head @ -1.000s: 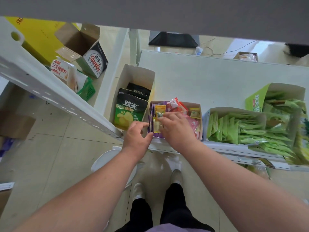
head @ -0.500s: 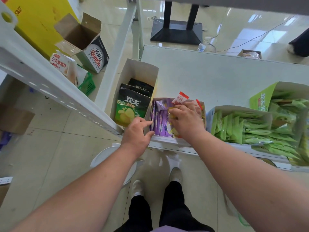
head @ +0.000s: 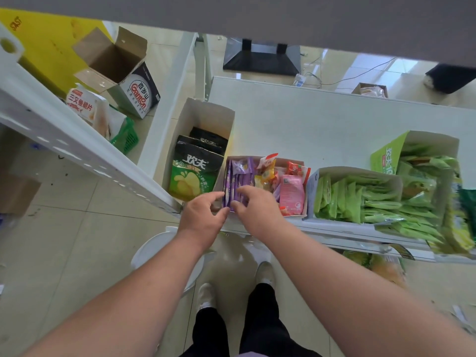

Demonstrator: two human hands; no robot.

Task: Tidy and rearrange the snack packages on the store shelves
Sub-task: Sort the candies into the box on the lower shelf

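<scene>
Purple packets (head: 235, 180) stand in the middle box (head: 298, 162) on the shelf (head: 322, 124), both hands at their near ends, left hand (head: 202, 215) loosely curled beside them, right hand (head: 253, 206) pinching them, chip bags (head: 194, 173) boxed left, green packets (head: 353, 199) right.

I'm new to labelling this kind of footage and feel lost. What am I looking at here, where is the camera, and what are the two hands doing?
No machine here: a person wears a camera on the head, looking down at their own arms and feet. On the white shelf stand open cardboard trays: one with black-and-green chip bags, a middle tray of mixed small snacks, and trays of green packets. The right hand has curled fingers on the purple packets at the front of the middle tray, seemingly pinching them. The left hand sits at that tray's front left corner, fingers loosely bent; whether it grips anything is unclear.
</scene>
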